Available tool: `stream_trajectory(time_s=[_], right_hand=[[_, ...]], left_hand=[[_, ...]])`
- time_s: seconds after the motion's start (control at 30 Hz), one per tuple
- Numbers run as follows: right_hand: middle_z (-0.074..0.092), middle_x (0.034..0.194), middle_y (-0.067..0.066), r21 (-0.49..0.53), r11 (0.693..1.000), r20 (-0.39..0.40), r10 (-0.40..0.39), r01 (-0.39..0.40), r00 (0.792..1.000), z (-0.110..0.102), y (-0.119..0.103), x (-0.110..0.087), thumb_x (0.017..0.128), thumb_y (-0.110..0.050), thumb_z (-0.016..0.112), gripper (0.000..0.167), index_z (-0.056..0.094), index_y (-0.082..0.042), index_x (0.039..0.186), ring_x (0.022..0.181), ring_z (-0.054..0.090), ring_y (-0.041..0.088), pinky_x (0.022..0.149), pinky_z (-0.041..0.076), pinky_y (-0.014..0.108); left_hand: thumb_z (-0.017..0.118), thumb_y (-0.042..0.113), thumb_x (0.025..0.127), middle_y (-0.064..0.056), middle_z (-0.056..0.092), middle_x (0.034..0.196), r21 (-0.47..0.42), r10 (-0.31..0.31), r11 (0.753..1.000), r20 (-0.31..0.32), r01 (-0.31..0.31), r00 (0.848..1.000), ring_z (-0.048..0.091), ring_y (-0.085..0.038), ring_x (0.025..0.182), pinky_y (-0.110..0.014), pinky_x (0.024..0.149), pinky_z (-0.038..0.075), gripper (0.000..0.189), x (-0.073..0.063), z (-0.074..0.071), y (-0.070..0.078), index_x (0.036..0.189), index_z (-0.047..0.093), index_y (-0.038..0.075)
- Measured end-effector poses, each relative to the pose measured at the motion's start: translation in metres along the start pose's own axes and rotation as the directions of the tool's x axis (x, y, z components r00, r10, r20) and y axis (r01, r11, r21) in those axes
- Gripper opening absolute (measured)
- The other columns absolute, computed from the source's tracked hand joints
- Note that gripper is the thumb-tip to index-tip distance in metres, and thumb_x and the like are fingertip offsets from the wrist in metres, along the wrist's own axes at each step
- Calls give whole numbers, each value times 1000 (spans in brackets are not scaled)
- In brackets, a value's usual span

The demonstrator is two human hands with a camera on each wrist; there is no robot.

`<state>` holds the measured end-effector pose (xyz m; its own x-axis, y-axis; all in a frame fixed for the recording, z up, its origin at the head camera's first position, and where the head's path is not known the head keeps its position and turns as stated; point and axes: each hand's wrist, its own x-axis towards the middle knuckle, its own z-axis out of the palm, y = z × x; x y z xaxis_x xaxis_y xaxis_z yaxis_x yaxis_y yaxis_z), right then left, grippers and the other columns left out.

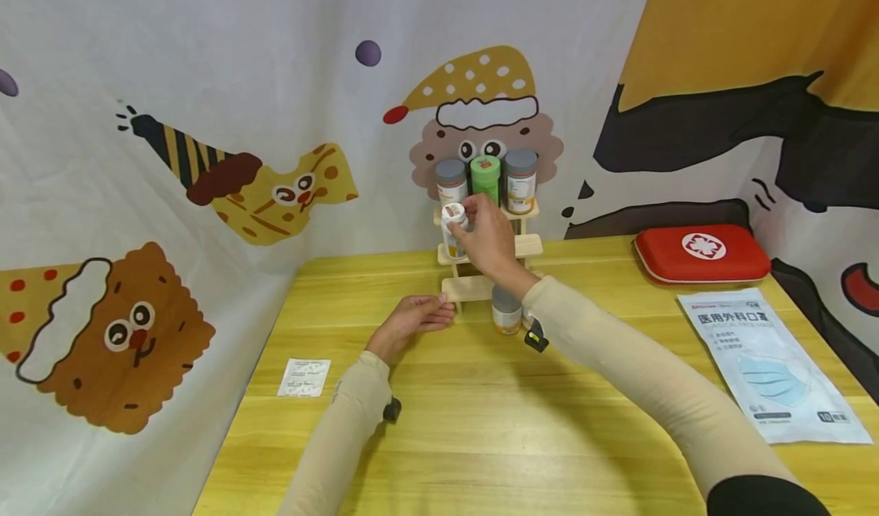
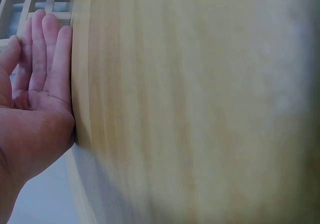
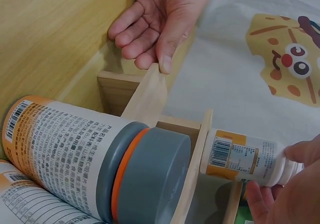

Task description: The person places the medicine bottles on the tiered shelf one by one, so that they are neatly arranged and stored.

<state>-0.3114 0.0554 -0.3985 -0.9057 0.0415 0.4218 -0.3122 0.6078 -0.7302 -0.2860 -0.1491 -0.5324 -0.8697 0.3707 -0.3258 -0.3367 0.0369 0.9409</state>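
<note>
A small wooden tiered rack point(image 1: 467, 288) stands against the back cloth. My right hand point(image 1: 491, 241) pinches a white pill bottle point(image 3: 245, 156) near its cap, with the base at the left part of the middle step. At the left end of the lowest step, my left hand point(image 1: 416, 319) pinches the board's edge between thumb and fingertips; its other fingers extend beneath. Along the top step stand a grey-lidded bottle point(image 1: 451, 184), a green bottle point(image 1: 485, 176) and another grey-lidded bottle point(image 1: 520, 184).
In front of the rack stands a large grey-lidded bottle point(image 3: 75, 156), with a second bottle point(image 3: 35, 199) beside it. A blister pack point(image 1: 304, 378) lies at left. At right are a red case point(image 1: 703, 253) and a face mask packet point(image 1: 772, 371).
</note>
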Motion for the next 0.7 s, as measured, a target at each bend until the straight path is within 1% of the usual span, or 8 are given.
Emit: stream_trajectory(time_s=[0.13, 0.23, 0.4, 0.6, 0.7], right_hand=[[67, 123, 12, -8, 1000, 44, 20, -20, 999, -7, 3, -3, 95, -29, 81, 48, 59, -5, 130, 112, 67, 31, 95, 57, 48], [66, 128, 13, -25, 999, 81, 35, -33, 996, -16, 5, -6, 95, -32, 81, 52, 59, -4, 134, 117, 65, 32, 98, 56, 48], [65, 132, 15, -33, 999, 103, 42, -39, 994, -33, 7, -10, 96, -33, 81, 54, 58, -5, 136, 122, 63, 34, 102, 55, 51], [64, 134, 14, -4, 1000, 107, 6, -5, 994, -52, 16, -16, 97, -32, 80, 54, 56, -5, 137, 125, 62, 34, 104, 54, 52], [64, 134, 15, 6, 1000, 118, -16, 16, 993, -61, 23, -23, 97, -31, 79, 54, 56, -4, 137, 124, 61, 35, 102, 54, 53]], left_hand=[[63, 31, 108, -3, 82, 100, 12, -5, 1000, 8, 5, 1000, 80, -16, 96, -33, 93, 67, 45, 0, 2, 0, 129, 70, -8], [63, 31, 108, -3, 82, 101, 20, -4, 1000, 7, 4, 1000, 80, -17, 97, -32, 93, 67, 43, 1, 2, 1, 127, 71, -7], [64, 32, 108, -4, 82, 101, 34, 0, 999, -7, 0, 1000, 80, -17, 95, -33, 93, 67, 43, 1, 0, 0, 125, 72, -7], [64, 33, 108, -4, 82, 100, 37, -4, 999, -19, 4, 1000, 80, -17, 94, -32, 92, 67, 43, 1, -1, 0, 124, 73, -6], [64, 32, 108, -3, 82, 99, 37, -5, 999, -16, 6, 1000, 79, -16, 94, -32, 92, 67, 43, 1, 0, 0, 125, 72, -7]])
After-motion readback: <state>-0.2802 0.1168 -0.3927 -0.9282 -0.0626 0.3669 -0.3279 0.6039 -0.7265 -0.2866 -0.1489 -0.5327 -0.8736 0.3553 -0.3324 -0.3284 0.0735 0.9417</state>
